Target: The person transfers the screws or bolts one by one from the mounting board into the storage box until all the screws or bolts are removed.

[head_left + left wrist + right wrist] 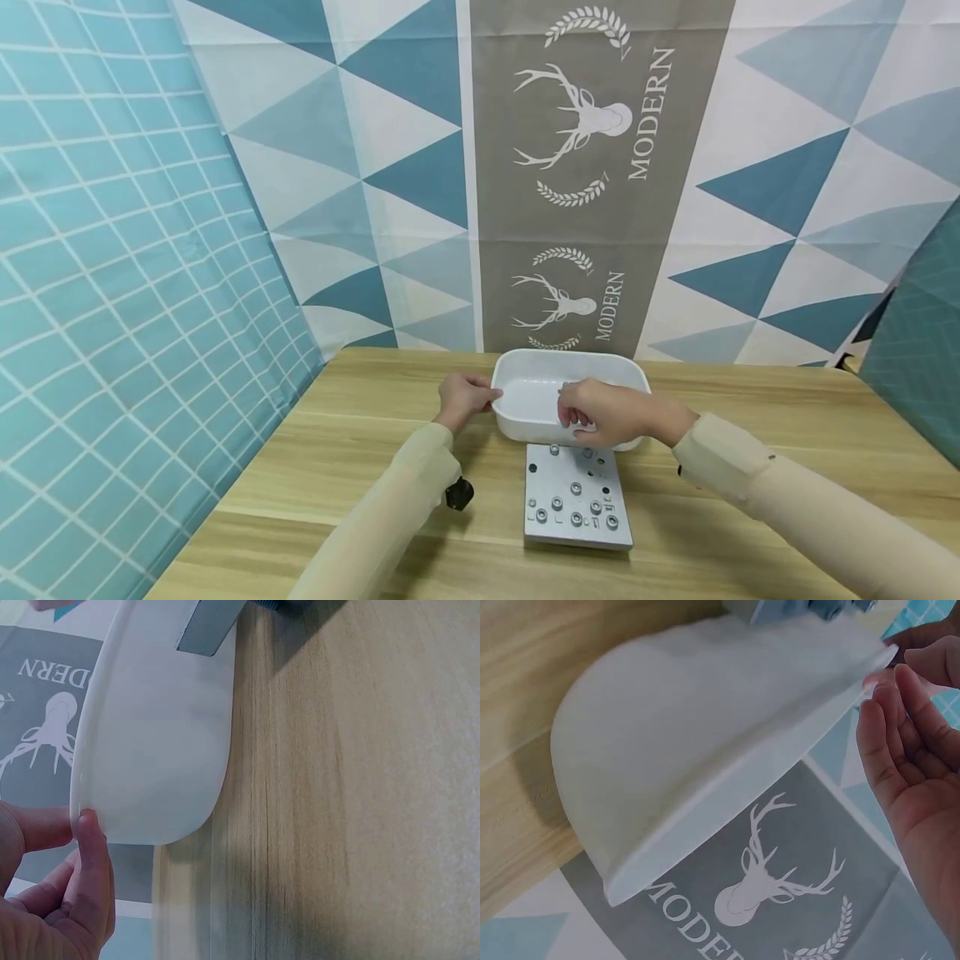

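Observation:
A white oblong tub (517,429) stands at the back of the wooden table. My left hand (463,398) pinches the tub's left rim between thumb and fingers; the left wrist view shows this hand (71,900) at the rim close up. Over the tub's front right part is my right hand (603,410), with its fingers bent downward. In the right wrist view that hand (915,754) has curled fingers near the rim, and whether something small is between the fingertips cannot be seen. Directly in front of the tub lies a silver metal block (555,475) with several socket-head screws and holes.
The wooden table (300,500) carries the tub and the block. Behind it hangs a patterned cloth (420,208) with deer heads and triangles. A blue checked cloth (112,292) borders the left side. A small black object (459,494) shows beside the left sleeve.

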A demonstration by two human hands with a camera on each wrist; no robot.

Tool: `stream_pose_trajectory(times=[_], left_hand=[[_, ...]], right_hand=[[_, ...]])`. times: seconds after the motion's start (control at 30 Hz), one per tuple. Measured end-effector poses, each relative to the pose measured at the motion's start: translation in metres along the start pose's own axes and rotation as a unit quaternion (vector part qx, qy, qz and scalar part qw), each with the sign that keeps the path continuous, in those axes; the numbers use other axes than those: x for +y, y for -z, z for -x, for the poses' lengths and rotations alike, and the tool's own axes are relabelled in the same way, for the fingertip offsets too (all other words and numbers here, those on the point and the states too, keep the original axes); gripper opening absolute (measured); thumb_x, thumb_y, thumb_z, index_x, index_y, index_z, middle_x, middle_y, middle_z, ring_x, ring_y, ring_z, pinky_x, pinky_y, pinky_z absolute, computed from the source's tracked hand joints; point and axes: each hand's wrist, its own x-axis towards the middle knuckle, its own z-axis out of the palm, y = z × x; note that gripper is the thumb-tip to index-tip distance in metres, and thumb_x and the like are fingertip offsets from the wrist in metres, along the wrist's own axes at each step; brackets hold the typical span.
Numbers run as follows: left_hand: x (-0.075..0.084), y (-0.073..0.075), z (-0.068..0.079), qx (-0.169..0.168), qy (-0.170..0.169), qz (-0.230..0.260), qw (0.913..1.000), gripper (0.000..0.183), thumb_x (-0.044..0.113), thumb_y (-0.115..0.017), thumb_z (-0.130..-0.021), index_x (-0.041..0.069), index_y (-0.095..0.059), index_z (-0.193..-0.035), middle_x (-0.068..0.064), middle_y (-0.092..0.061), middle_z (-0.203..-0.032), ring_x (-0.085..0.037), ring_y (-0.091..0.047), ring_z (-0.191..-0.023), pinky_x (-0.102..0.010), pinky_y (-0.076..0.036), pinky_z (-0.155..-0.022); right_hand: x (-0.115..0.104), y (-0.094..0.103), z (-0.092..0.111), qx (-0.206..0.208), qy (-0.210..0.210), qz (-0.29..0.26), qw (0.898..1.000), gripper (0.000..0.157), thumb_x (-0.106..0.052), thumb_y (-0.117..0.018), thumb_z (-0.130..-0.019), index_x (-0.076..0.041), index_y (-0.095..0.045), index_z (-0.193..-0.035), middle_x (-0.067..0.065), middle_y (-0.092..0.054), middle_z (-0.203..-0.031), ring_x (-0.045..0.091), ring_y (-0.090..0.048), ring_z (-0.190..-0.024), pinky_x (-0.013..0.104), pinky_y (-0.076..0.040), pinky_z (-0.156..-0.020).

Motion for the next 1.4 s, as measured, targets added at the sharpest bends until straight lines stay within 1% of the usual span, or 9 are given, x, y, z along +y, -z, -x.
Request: stream_pose_trajectory(times=[0.2,0.4,0.5,0.83,1.0,1.13,1.27,1.37,1.4], left_hand=[[0.000,-0.001,-0.001,0.001,0.000,0.000,1.0000,0.017,0.001,-0.078,-0.075,-0.008,-0.070,-0.088,-0.023,-0.071,-0.088,-0.009,-0.064,-0.054,-0.024,-0.062,-0.057],[0.001,0.000,0.000,0.002,-0.001,0.001,1.0000,0.017,0.001,-0.078,-0.075,-0.008,-0.070,-0.088,-0.023,-0.071,-0.088,-0.010,-0.064,-0.055,-0.025,-0.062,-0.057],[0.001,0.000,0.000,0.000,0.000,0.001,1.0000,0.017,0.001,-0.078,-0.076,-0.008,-0.070,-0.088,-0.022,-0.071,-0.089,-0.011,-0.066,-0.057,-0.025,-0.062,-0.059],[-0.001,-0.001,-0.002,-0.002,0.003,0.003,1.0000,0.016,0.001,-0.077,-0.076,-0.008,-0.071,-0.088,-0.022,-0.071,-0.088,-0.012,-0.067,-0.058,-0.025,-0.062,-0.059],[-0.001,-0.001,-0.002,-0.002,0.002,0.002,1.0000,0.016,0.001,-0.077,-0.076,-0.008,-0.071,-0.088,-0.022,-0.071,-0.087,-0.011,-0.066,-0.056,-0.025,-0.062,-0.058],[-0.001,-0.001,-0.002,0.001,-0.001,0.000,1.0000,0.016,0.001,-0.078,-0.076,-0.008,-0.071,-0.087,-0.022,-0.071,-0.086,-0.011,-0.065,-0.055,-0.026,-0.062,-0.058],[-0.001,-0.001,-0.001,0.001,0.000,0.003,1.0000,0.017,0.001,-0.077,-0.076,-0.008,-0.071,-0.088,-0.022,-0.071,-0.086,-0.011,-0.065,-0.055,-0.032,-0.064,-0.065],[-0.001,-0.001,-0.001,0.000,-0.001,0.007,1.0000,0.017,0.001,-0.077,-0.076,-0.009,-0.070,-0.088,-0.022,-0.071,-0.086,-0.011,-0.065,-0.056,-0.031,-0.064,-0.065],[-0.001,-0.001,-0.001,0.000,-0.002,0.008,1.0000,0.017,0.001,-0.077,-0.076,-0.009,-0.070,-0.088,-0.022,-0.071,-0.086,-0.011,-0.065,-0.055,-0.030,-0.064,-0.063]], right_hand=[[-0.009,-0.006,0.008,-0.006,0.012,-0.003,1.000,0.011,-0.006,-0.066,-0.079,-0.009,-0.064,-0.089,-0.002,-0.059,-0.077,0.005,-0.050,-0.069,0.011,-0.045,-0.061],[-0.015,-0.010,0.012,-0.004,0.032,-0.014,0.999,0.011,-0.005,-0.065,-0.079,-0.009,-0.065,-0.089,-0.001,-0.061,-0.079,0.005,-0.052,-0.068,0.009,-0.046,-0.061],[-0.018,-0.012,0.013,-0.008,0.034,-0.020,0.999,0.011,-0.005,-0.065,-0.079,-0.009,-0.064,-0.089,-0.001,-0.061,-0.079,0.006,-0.053,-0.069,0.009,-0.046,-0.061],[-0.024,-0.018,0.021,-0.013,0.046,-0.014,0.999,0.010,-0.006,-0.066,-0.081,-0.012,-0.063,-0.088,-0.006,-0.057,-0.079,0.001,-0.048,-0.071,0.009,-0.045,-0.062],[-0.026,-0.022,0.025,-0.018,0.049,-0.020,0.998,0.010,-0.008,-0.066,-0.082,-0.012,-0.062,-0.090,-0.006,-0.058,-0.081,0.002,-0.050,-0.071,0.007,-0.045,-0.062],[-0.027,-0.027,0.027,-0.018,0.063,-0.018,0.998,0.010,-0.008,-0.067,-0.080,-0.013,-0.062,-0.087,-0.004,-0.057,-0.079,0.002,-0.049,-0.070,0.006,-0.042,-0.061],[-0.028,-0.031,0.027,-0.014,0.076,-0.009,0.997,0.011,-0.008,-0.067,-0.079,-0.015,-0.061,-0.084,-0.006,-0.054,-0.076,-0.001,-0.045,-0.068,0.005,-0.040,-0.060],[-0.028,-0.032,0.028,-0.009,0.081,-0.004,0.997,0.011,-0.008,-0.068,-0.079,-0.015,-0.061,-0.084,-0.007,-0.053,-0.075,-0.002,-0.044,-0.068,0.004,-0.039,-0.059],[-0.028,-0.032,0.028,-0.007,0.083,-0.003,0.997,0.012,-0.007,-0.068,-0.078,-0.015,-0.061,-0.084,-0.007,-0.053,-0.075,-0.003,-0.044,-0.067,0.004,-0.038,-0.058]])
